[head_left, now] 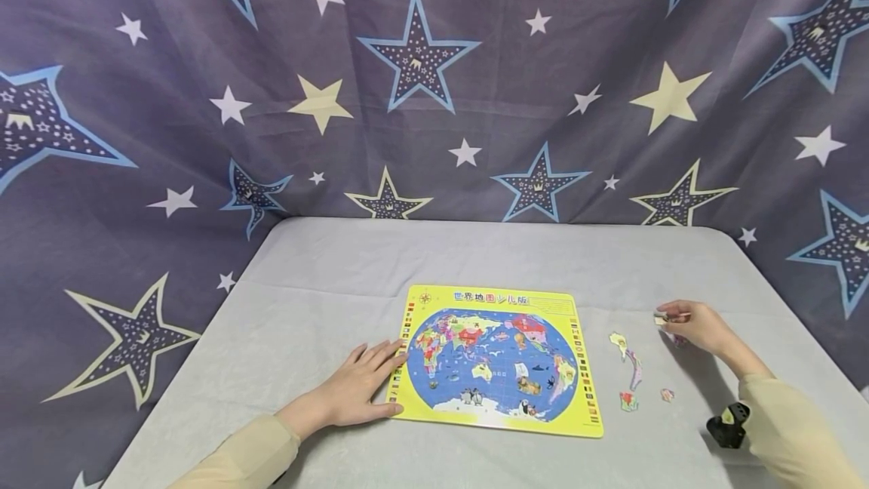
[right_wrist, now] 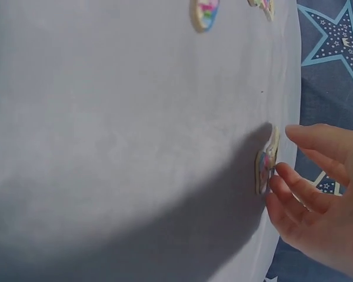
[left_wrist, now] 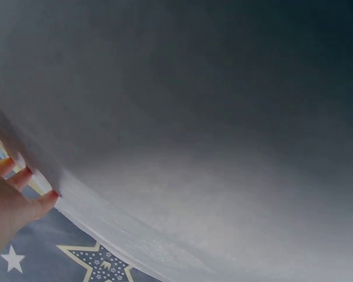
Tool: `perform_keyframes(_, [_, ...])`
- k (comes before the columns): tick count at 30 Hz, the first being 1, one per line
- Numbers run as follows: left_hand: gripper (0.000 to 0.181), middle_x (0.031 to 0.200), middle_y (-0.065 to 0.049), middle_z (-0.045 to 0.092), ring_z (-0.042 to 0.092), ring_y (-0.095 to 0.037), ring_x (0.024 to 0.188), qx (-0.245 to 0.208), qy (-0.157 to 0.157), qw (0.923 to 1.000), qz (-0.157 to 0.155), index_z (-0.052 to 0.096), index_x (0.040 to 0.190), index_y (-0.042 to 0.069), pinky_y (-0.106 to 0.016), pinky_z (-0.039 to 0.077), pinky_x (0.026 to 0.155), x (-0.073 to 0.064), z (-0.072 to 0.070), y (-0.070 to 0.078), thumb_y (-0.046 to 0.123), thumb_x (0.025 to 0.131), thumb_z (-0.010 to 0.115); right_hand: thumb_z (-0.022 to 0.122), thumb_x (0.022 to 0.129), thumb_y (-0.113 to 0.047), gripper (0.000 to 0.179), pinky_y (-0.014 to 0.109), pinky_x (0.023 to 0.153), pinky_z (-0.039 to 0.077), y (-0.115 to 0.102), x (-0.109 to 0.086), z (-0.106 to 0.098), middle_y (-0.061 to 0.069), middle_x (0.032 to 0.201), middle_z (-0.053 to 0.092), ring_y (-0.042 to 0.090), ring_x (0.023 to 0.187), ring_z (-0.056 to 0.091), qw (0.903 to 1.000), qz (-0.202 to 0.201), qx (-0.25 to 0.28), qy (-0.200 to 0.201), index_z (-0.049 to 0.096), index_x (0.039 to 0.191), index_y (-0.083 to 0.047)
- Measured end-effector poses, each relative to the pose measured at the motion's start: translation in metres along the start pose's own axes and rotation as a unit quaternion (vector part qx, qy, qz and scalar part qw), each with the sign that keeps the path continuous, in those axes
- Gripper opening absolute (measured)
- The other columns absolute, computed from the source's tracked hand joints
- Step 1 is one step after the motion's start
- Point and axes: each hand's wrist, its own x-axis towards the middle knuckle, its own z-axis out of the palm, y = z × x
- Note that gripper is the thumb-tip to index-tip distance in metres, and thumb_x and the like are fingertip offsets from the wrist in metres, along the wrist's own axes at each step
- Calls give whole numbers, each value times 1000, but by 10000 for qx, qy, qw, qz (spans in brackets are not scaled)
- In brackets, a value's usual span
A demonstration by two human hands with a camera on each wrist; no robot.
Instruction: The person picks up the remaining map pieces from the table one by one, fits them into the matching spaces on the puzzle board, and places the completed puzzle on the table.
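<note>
A yellow-bordered world map puzzle board (head_left: 498, 429) lies flat on the grey cloth. My left hand (head_left: 356, 391) rests at its left edge, fingers spread and fairly straight, with the fingertips on the border. To the right of the board, my right hand (head_left: 695, 327) pinches a small pale-edged puzzle piece (head_left: 661, 318) between thumb and fingers. Just under that hand, a pinkish puzzle piece (head_left: 677, 339) shows partly. In the right wrist view, a colourful puzzle piece (right_wrist: 262, 170) sits by the fingertips, with the thumb above them.
Between board and right hand lie several loose pieces: a yellowish one (head_left: 618, 341), a long purple one (head_left: 635, 370), a red and green one (head_left: 628, 401) and a small pink one (head_left: 668, 395). A black device (head_left: 728, 426) is beside the right sleeve. A star-patterned curtain (head_left: 434, 134) hangs behind the table.
</note>
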Motion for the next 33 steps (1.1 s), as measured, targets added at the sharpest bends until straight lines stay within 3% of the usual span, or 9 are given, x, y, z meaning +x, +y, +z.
perform_keyframes(10, [78, 146, -3, 19, 18, -24, 133, -2, 50, 10000, 36, 27, 140, 15, -51, 16, 102, 0, 0, 1, 65, 81, 36, 59, 77, 4, 32, 23, 48, 44, 5, 0, 3, 27, 85, 59, 5, 53, 50, 9999, 152, 52, 3, 49, 102, 22])
perform_keyframes(21, [78, 146, -3, 18, 17, -24, 133, 12, 66, 10000, 38, 27, 140, 15, -52, 16, 102, 0, 1, 0, 66, 81, 35, 58, 79, 1, 31, 23, 47, 42, 11, 2, 5, 12, 75, 58, 9, 54, 49, 9992, 396, -64, 3, 51, 100, 21])
perform_keyframes(33, [78, 146, -3, 19, 18, -24, 132, 86, 125, 9999, 48, 28, 140, 15, -51, 16, 102, 1, 3, -1, 67, 81, 34, 57, 80, -1, 33, 24, 49, 43, 12, 2, 6, 14, 77, 58, 11, 57, 50, 9980, 626, -1, 7, 50, 103, 21])
